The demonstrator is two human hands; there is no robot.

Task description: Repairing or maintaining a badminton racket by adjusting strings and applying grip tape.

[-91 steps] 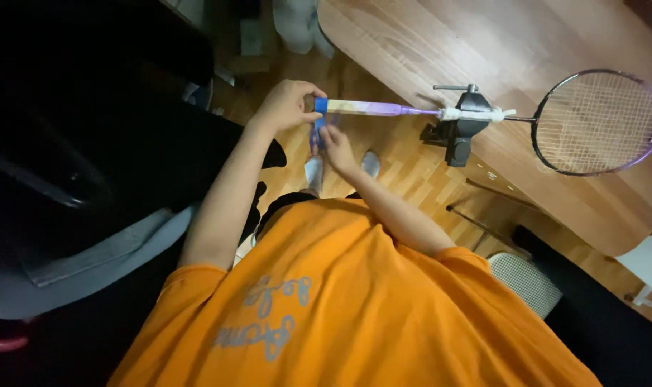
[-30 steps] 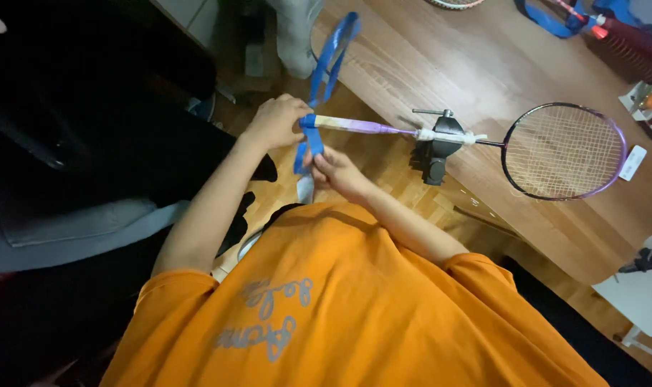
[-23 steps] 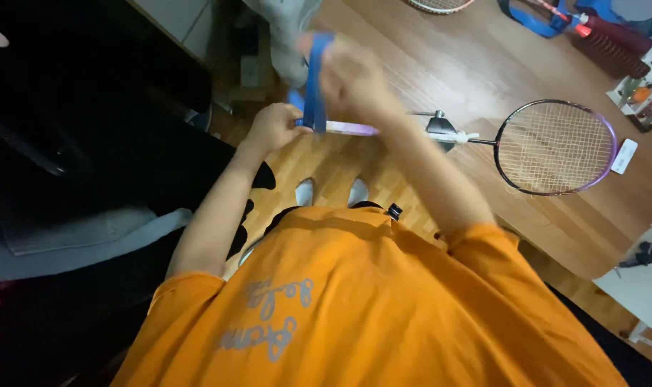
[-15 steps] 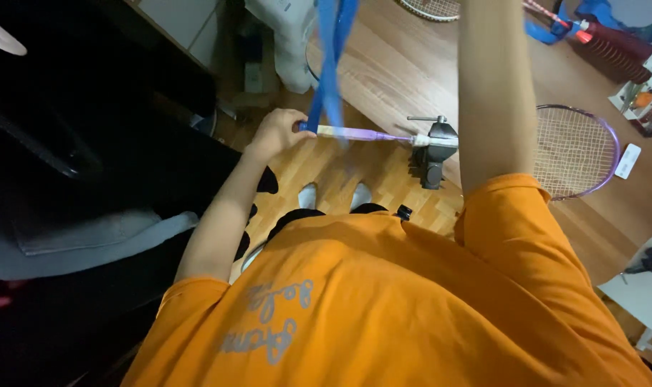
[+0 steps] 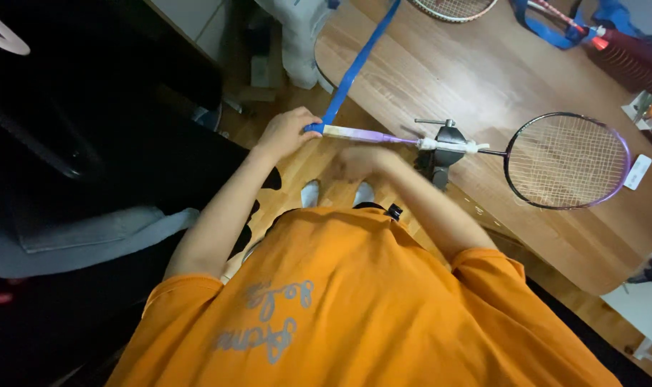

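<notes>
We see a badminton racket (image 5: 483,150) lying across the middle of the frame, its shaft clamped in a small black vise (image 5: 444,147) at the edge of the wooden table (image 5: 426,72), the strung head over the table at centre right and the handle (image 5: 362,133) reaching left, off the table's edge. Our left hand (image 5: 286,132), just left of centre, is closed around the butt end of the handle, pinning the start of a blue grip tape (image 5: 355,61) that runs taut to the upper middle of the frame and out of view. Our right hand (image 5: 355,161) sits just below the handle, blurred; we cannot tell whether it is open or closed, and it seems to hold nothing. We judge the racket light and stiff, the strings and thin shaft the fragile parts, so the handle is the place to hold. The tape looks thin, soft and stretchy, likely tacky, best pinched flat near the handle. Another racket head (image 5: 451,7) shows at the top edge.
</notes>
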